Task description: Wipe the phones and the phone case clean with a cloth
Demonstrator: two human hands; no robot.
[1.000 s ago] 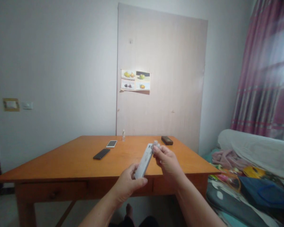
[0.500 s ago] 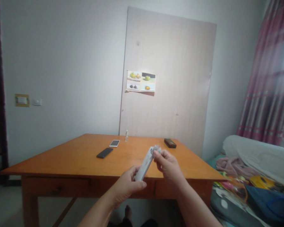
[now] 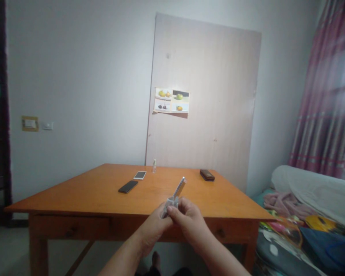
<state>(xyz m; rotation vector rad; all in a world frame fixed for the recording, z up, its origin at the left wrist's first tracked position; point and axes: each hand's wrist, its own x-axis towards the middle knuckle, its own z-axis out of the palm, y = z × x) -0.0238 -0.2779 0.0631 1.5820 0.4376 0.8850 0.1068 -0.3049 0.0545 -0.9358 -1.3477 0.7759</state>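
Note:
A thin light-coloured phone (image 3: 179,187) is held up over the near edge of the table, tilted and turned almost edge-on. My left hand (image 3: 153,229) is closed around its lower end. Pinched in my right hand (image 3: 189,219) is a crumpled whitish tissue (image 3: 172,201), pressed against the phone's lower part. Both hands meet there, so fingers and tissue hide that end. On the table to the left lie a black phone (image 3: 128,186) and, beyond it, a white phone (image 3: 140,175) with a dark screen.
The orange wooden table (image 3: 83,195) has drawers along its front. A small clear bottle (image 3: 154,166) stands near the back edge, and a dark brown wallet (image 3: 207,175) lies at the back right. Clothes and bags (image 3: 304,237) are piled on the right.
My right hand has moved down and left with the tissue, from the phone's top end to its lower part beside my left hand. The phone has turned from showing its broad face to edge-on.

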